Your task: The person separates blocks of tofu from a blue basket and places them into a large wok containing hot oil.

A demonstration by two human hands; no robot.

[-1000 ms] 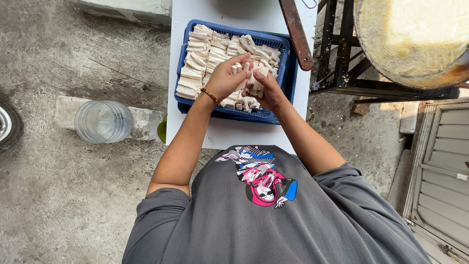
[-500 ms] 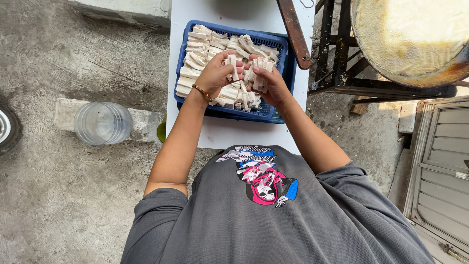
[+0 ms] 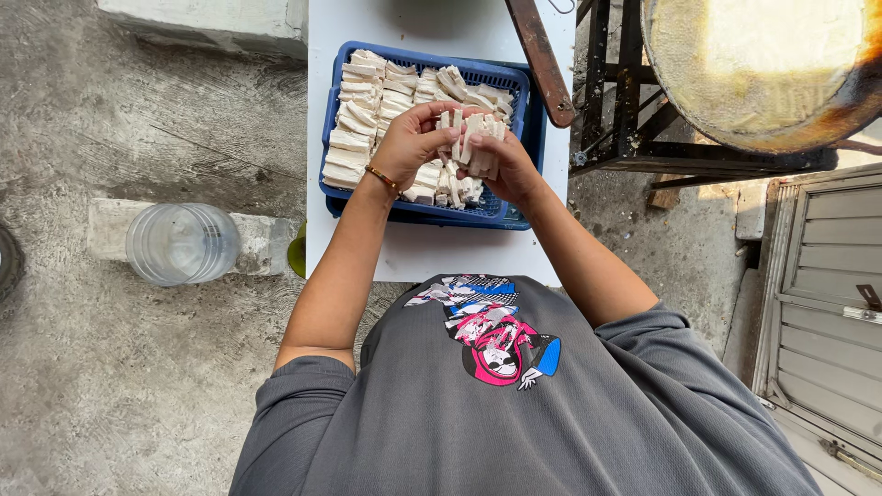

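Blue crate (image 3: 514, 83) is sitting on a white table (image 3: 432, 253), packed with pale rectangular slices (image 3: 363, 129) stacked in rows on its left side, looser ones toward the middle. Clear plastic jug (image 3: 182, 242) is lying on a concrete block (image 3: 262, 241) to the left, on the concrete ground. Rusty metal bar (image 3: 542, 60) is angling across the crate's right corner; dark metal stand (image 3: 634, 138) is carrying a big round pan (image 3: 763, 64) at top right. Grey shutter-like panel (image 3: 827, 276) is standing at right edge. Nothing is blocking the hands from above.

Both hands are hovering over the crate's middle. Left hand (image 3: 409, 142), gold bangle (image 3: 383, 177) at wrist, is closing fingers and thumb on the left end of a bunch of slices (image 3: 473, 138). Right hand (image 3: 510, 170) is cupping the same bunch from the right and below, fingers curled around it. Slices are standing roughly upright between both sets of fingers, probably clear of the crate contents; hard to confirm from this angle.
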